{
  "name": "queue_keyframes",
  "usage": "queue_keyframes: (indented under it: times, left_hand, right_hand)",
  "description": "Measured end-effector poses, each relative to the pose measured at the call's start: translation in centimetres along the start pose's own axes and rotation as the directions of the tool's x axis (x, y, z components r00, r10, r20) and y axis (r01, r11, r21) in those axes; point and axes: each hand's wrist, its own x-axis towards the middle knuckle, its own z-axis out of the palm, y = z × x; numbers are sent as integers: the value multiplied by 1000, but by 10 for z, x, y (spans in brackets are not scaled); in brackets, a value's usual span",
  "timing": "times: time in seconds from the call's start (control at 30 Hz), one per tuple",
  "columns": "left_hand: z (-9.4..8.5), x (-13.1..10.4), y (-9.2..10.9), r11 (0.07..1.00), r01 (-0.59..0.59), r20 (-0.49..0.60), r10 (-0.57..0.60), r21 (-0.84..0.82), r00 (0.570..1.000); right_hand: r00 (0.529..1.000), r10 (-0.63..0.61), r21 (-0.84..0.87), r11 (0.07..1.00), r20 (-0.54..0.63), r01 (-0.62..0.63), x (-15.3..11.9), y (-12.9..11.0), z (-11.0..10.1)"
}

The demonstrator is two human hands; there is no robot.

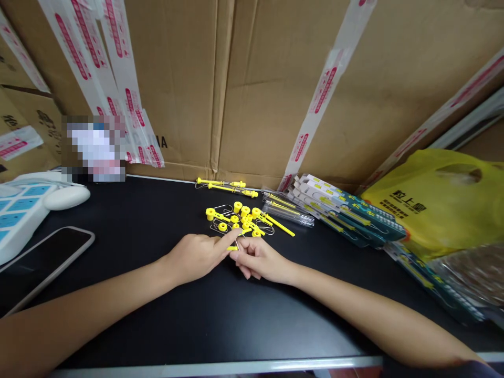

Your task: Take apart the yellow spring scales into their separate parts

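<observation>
Fingers (232, 239) of the left hand (197, 257) and right hand (262, 260) met, pinching a small yellow piece (232, 248) just short of the yellow parts (242, 218) heaped beyond them on the black worktop (157, 210); packets (346, 215) lay farther right.

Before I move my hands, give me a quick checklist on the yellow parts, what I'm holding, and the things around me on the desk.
1. Both hands meet over one small yellow piece: left hand, right hand: ok.
2. Firm grip on that piece: cannot tell, fingers cover it.
3. Loose yellow parts within reach, just beyond the fingers: ok.
4. Parts sorted: not ok, they lie jumbled with wire loops.
5. Phone apart from the parts, at the left: ok.
6. Packaged sets stacked at the right: ok.
</observation>
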Motion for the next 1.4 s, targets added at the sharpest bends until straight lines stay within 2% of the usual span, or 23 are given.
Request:
queue_keyframes:
  times: [0.2,0.37,0.57,0.9,1.03,1.2,1.4]
  left_hand:
    - [0,0,-2,1000,1,-43,-2,-18,999]
    - [0,0,-3,992,28,13,-27,-123,1000]
    - [4,-1,-7,981,1,46,8,-192,999]
    - [6,0,-3,957,82,27,-78,-279,997]
    - [7,0,-1,966,91,9,-92,-244,996]
    - [2,0,2,987,94,19,-93,-132,996]
    - [-4,0,6,999,33,-132,-29,23,991]
  right_hand:
    - [999,-31,-22,999,-17,30,0,2,1]
    - [999,-37,-55,998,1,37,-2,2,0]
    - [998,-22,-62,998,62,26,-2,-1,-4]
    - [999,-31,-103,994,-20,29,-4,3,5]
    - [989,-61,-157,987,-136,39,-6,6,10]
    - [983,-79,-205,978,-168,44,-6,8,11]
    - [943,-298,-396,892,-149,219,-7,5,10]
